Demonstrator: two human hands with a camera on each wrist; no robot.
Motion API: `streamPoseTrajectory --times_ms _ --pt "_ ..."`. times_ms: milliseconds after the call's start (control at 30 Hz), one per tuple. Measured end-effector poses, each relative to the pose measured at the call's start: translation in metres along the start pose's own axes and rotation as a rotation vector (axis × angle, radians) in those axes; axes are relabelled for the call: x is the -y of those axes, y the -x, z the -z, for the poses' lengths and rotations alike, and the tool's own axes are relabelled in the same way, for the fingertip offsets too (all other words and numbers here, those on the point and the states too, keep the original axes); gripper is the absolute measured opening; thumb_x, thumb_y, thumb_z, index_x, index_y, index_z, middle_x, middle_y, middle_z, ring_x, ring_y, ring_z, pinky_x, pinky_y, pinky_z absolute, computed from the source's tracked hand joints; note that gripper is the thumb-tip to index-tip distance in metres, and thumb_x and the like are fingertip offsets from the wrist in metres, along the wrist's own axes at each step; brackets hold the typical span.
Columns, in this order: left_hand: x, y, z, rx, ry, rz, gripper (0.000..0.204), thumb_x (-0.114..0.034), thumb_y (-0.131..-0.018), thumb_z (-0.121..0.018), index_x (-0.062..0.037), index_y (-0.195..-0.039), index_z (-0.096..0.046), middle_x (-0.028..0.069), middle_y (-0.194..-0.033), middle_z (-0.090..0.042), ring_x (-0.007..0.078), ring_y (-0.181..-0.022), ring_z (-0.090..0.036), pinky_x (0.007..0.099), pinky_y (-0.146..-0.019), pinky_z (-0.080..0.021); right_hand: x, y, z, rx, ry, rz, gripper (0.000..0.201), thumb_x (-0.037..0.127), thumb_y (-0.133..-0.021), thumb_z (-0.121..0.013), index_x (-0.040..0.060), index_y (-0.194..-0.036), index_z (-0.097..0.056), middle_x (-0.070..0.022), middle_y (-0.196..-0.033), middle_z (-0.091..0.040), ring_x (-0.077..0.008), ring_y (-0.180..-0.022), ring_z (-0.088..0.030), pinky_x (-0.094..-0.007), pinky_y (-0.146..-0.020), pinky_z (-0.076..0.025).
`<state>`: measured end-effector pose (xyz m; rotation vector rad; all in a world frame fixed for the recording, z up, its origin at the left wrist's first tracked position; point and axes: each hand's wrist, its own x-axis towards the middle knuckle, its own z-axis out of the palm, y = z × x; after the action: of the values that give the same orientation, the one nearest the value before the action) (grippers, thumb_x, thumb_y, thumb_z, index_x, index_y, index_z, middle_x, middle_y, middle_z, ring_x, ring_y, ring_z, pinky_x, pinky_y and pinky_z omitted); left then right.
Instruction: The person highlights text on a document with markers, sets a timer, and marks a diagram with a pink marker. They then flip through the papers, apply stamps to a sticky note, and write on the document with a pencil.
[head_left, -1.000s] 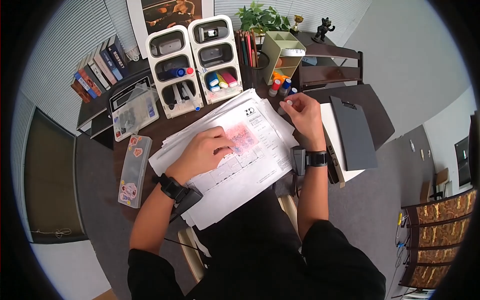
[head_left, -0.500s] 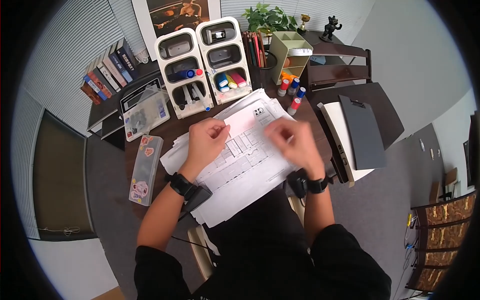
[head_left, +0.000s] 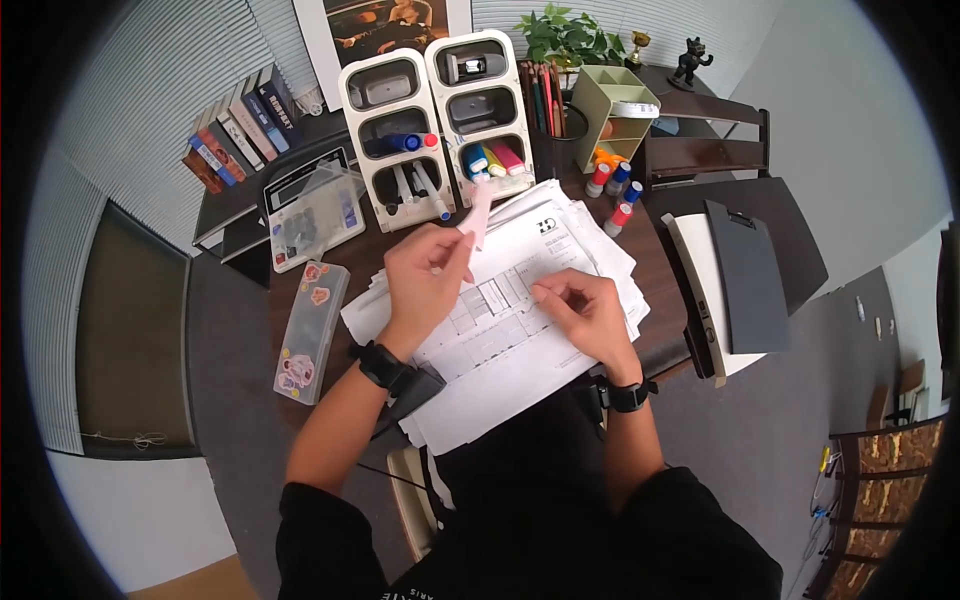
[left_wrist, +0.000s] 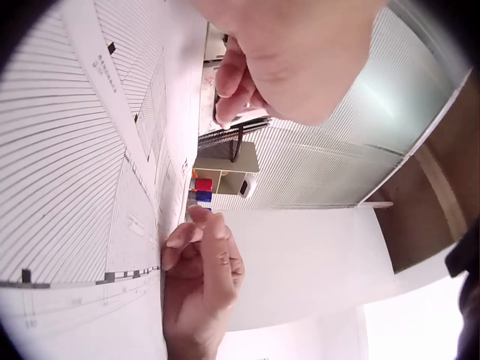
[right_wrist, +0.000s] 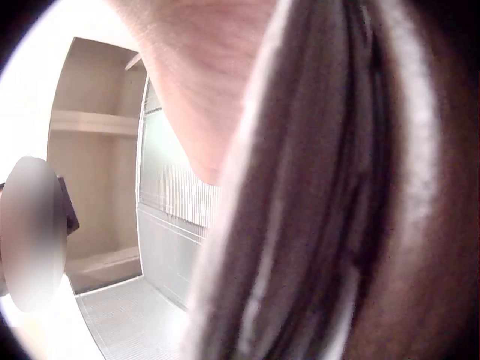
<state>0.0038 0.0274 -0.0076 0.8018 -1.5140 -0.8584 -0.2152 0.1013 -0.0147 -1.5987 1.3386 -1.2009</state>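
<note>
In the head view my left hand (head_left: 425,280) pinches a thin pink sheet (head_left: 480,215) by its lower end, raised above a stack of printed papers (head_left: 490,385). The top paper carries a line-drawn plan. Over the right part of that stack is my right hand (head_left: 592,310), thumb and fingers loosely bent, with nothing visible in them. The left wrist view shows the left hand (left_wrist: 292,67) above and the right hand (left_wrist: 202,277) close over the paper. Blurred skin fills much of the right wrist view.
Several upright markers (head_left: 619,220) with red or blue caps stand right of the papers. Behind are white pen organizers (head_left: 440,150), a pencil cup (head_left: 560,150) and a green holder (head_left: 590,110). A clear sticker-covered case (head_left: 310,335) lies left, a dark clipboard (head_left: 745,280) right.
The left hand has lifted the pink sheet off the printed plan, baring the drawing. The right hand has left a red-capped marker standing beside the others and moved back over the papers.
</note>
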Motion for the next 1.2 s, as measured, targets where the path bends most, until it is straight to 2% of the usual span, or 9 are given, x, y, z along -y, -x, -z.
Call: streamPoseTrajectory --times_ms 67,133,233,433,867,967,1033,1133,1200 --pt "-0.010 0.002 -0.001 0.053 0.022 -0.004 0.006 0.005 -0.093 -0.067 0.0095 -0.090 -0.066 0.0092 -0.083 -0.065 0.0105 -0.059 -0.064 0.0214 -0.049 -0.045 -0.002 0.000 0.001 0.001 -0.036 -0.032 0.015 0.009 -0.093 -0.072 -0.0009 -0.104 -0.074 -0.0026 -0.079 -0.071 -0.0062 -0.065 -0.058 -0.0228 -0.061 -0.046" --pt "-0.012 0.005 -0.001 0.213 0.131 0.069 0.007 0.005 -0.092 -0.068 0.0091 -0.087 -0.067 0.0088 -0.082 -0.063 0.0094 -0.058 -0.061 0.0215 -0.050 -0.044 0.000 -0.002 -0.001 -0.045 -0.341 -0.032 0.030 0.009 -0.094 -0.071 -0.0044 -0.121 -0.068 -0.0112 -0.098 -0.075 -0.0111 -0.081 -0.069 -0.0246 -0.074 -0.055" --pt "-0.012 0.009 -0.002 0.378 0.232 0.202 0.007 0.000 -0.091 -0.071 0.0062 -0.088 -0.071 0.0060 -0.081 -0.066 0.0072 -0.061 -0.062 0.0208 -0.052 -0.046 0.011 0.002 0.000 -0.007 -0.523 -0.079 0.044 0.010 -0.094 -0.071 -0.0073 -0.133 -0.058 -0.0192 -0.113 -0.072 -0.0177 -0.096 -0.072 -0.0288 -0.086 -0.057" --pt "-0.019 0.007 0.001 0.555 0.125 0.182 0.007 -0.004 -0.092 -0.072 0.0024 -0.091 -0.073 0.0044 -0.085 -0.068 0.0064 -0.075 -0.064 0.0221 -0.063 -0.049 -0.004 -0.001 -0.010 -0.024 -0.446 -0.050 0.053 0.007 -0.090 -0.076 -0.0066 -0.137 -0.055 -0.0175 -0.121 -0.070 -0.0200 -0.103 -0.070 -0.0313 -0.087 -0.057" --pt "-0.011 0.006 0.001 0.600 0.362 0.324 0.010 -0.006 -0.096 -0.068 0.0034 -0.091 -0.067 0.0005 -0.085 -0.062 0.0039 -0.071 -0.051 0.0211 -0.060 -0.040 0.000 0.004 -0.011 0.070 -0.368 0.035 0.058 0.006 -0.087 -0.078 -0.0029 -0.138 -0.054 -0.0152 -0.123 -0.069 -0.0205 -0.113 -0.066 -0.0334 -0.092 -0.055" --pt "-0.013 0.008 0.001 0.587 0.312 0.296 0.011 -0.007 -0.096 -0.068 0.0038 -0.093 -0.067 0.0010 -0.083 -0.062 0.0045 -0.068 -0.052 0.0212 -0.057 -0.040 0.000 0.005 -0.014 0.141 -0.276 0.085 0.051 0.006 -0.089 -0.076 -0.0042 -0.135 -0.056 -0.0157 -0.122 -0.070 -0.0207 -0.115 -0.066 -0.0341 -0.094 -0.054" --pt "-0.018 0.006 0.003 0.624 0.323 0.477 0.011 -0.006 -0.096 -0.068 0.0039 -0.093 -0.067 0.0018 -0.078 -0.062 0.0048 -0.062 -0.052 0.0214 -0.054 -0.039 0.002 0.005 -0.016 0.118 -0.405 0.067 0.042 0.004 -0.092 -0.072 -0.0052 -0.130 -0.058 -0.0157 -0.118 -0.071 -0.0191 -0.111 -0.067 -0.0329 -0.094 -0.054" --pt "-0.015 0.010 -0.003 0.569 0.348 0.502 0.010 -0.005 -0.096 -0.068 0.0040 -0.093 -0.067 0.0025 -0.075 -0.063 0.0044 -0.059 -0.051 0.0210 -0.051 -0.039 0.007 0.006 -0.013 0.112 -0.406 -0.017 0.034 0.001 -0.093 -0.070 -0.0066 -0.125 -0.061 -0.0149 -0.113 -0.073 -0.0169 -0.105 -0.069 -0.0309 -0.091 -0.055" --pt "-0.015 0.010 -0.007 0.504 0.279 0.401 0.010 -0.005 -0.096 -0.069 0.0040 -0.092 -0.066 0.0028 -0.076 -0.064 0.0041 -0.060 -0.053 0.0206 -0.052 -0.040 0.004 0.005 -0.017 0.055 -0.414 -0.009 0.031 0.000 -0.093 -0.070 -0.0069 -0.123 -0.063 -0.0136 -0.109 -0.074 -0.0153 -0.102 -0.069 -0.0291 -0.089 -0.055"
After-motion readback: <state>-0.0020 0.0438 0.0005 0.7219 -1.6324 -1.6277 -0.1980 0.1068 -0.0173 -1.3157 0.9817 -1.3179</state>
